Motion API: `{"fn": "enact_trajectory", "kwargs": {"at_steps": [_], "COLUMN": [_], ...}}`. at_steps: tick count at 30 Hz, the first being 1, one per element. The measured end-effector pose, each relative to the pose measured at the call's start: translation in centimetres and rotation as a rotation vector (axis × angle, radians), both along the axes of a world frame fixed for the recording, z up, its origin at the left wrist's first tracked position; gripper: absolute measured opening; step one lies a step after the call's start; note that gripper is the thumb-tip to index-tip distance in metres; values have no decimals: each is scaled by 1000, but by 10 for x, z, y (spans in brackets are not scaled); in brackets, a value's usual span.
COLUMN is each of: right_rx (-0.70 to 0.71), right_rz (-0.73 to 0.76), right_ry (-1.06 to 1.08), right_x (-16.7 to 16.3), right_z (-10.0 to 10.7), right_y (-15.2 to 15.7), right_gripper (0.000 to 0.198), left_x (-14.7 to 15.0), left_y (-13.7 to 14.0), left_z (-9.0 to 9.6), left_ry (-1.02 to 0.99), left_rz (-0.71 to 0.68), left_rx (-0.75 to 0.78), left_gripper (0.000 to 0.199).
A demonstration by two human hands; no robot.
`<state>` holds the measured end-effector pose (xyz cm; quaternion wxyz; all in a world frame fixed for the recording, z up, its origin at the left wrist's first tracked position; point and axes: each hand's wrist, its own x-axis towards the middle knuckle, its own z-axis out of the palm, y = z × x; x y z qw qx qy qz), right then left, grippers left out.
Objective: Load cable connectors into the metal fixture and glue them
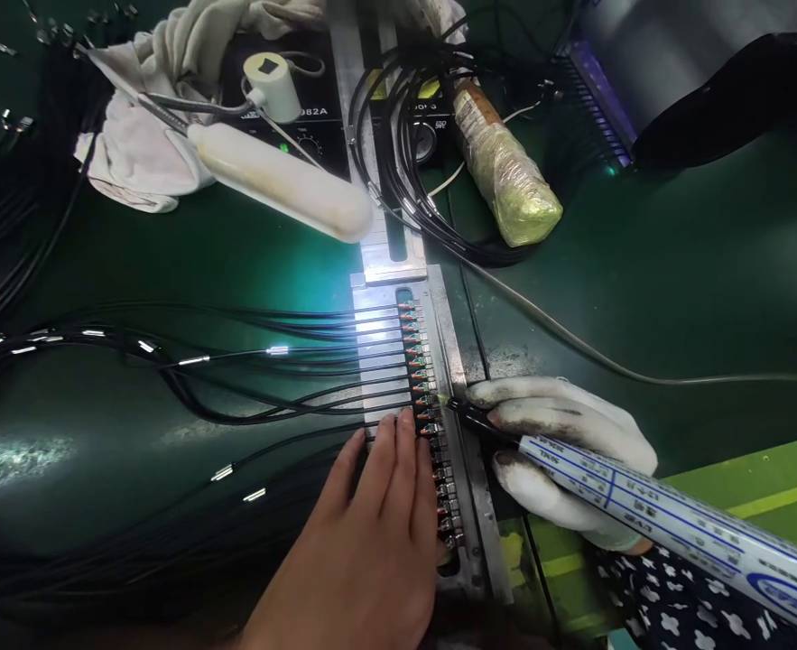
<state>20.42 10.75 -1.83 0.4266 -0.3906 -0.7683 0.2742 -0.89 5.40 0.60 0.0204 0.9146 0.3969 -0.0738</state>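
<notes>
A metal fixture [388, 352] holds a row of black cables [317, 316] with small stripped connector ends [415, 338] along its right side. My left hand [384, 524], bare, lies with fingers stretched out over the lower cables and connectors. Some of the row under it is hidden. In a stained white glove, my right hand [567, 442] grips a printed white-and-blue glue tube [642, 506] with a black nozzle. The nozzle's thin tip is at the connectors, just right of my left fingertips. I cannot tell whether it touches one.
A white rod-shaped lamp [282, 181] hangs above the fixture, lighting it. Behind are a black control box [317, 135], coiled cables [398, 135], a plastic-wrapped roll [506, 171] and white cloth [141, 144]. A grey machine [696, 72] stands at upper right; more cables lie left.
</notes>
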Motion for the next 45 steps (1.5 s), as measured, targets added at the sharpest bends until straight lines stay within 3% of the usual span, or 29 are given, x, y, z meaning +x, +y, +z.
{"fn": "enact_trajectory", "kwargs": {"at_steps": [4,13,23,35,45], "right_rx": [62,-6,3,40,42], "right_rz": [-12,17,27,53,53], "right_ry": [-13,-28,-19,-10,-5], "right_x": [0,-2,-2,-2,-2], "right_z": [8,-3,-4,-3,-4], "right_y": [-6,-7,-8,-8,-7], "right_gripper": [24,22,23,21,21], "left_x": [-6,-7,-5,-4,-7], "left_y": [-4,-2,-5,-3,-3], "left_z": [0,1,-2,-10,0], "left_ry": [-47,-63,-53,-147,-60], "left_rz": [-85,-129,-78,-83,-112], "left_rx": [19,15,8,107,11], "left_gripper": [48,46,47,50,47]}}
